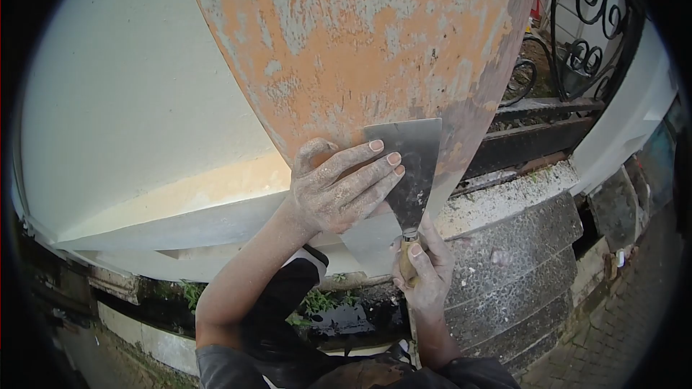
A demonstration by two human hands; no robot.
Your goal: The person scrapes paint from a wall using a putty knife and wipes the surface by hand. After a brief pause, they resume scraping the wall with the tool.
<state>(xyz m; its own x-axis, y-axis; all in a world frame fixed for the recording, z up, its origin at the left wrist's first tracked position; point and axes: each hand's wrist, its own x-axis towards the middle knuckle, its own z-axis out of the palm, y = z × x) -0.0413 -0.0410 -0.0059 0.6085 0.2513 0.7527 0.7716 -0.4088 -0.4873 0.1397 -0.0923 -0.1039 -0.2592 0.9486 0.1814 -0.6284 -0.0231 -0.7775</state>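
Note:
A wide putty knife [416,166] with a dark metal blade and a wooden handle lies against a wall pillar [346,50] of patchy orange and grey paint. Wrapped round its handle are the dusty fingers of my right hand [425,270], the thumb on top. My left hand [342,186] rests with fingers stretched out, their tips touching the left part of the blade. Pale dust coats both hands. The blade's straight edge points up the pillar, at the lower part of the painted face.
A white wall [137,86] with a ledge stands on the left. On the right is a black wrought-iron gate [577,57]. Below lie stone slabs [512,259] and a drain channel [357,320] with dark water and weeds. Brick paving [613,317] runs along the lower right.

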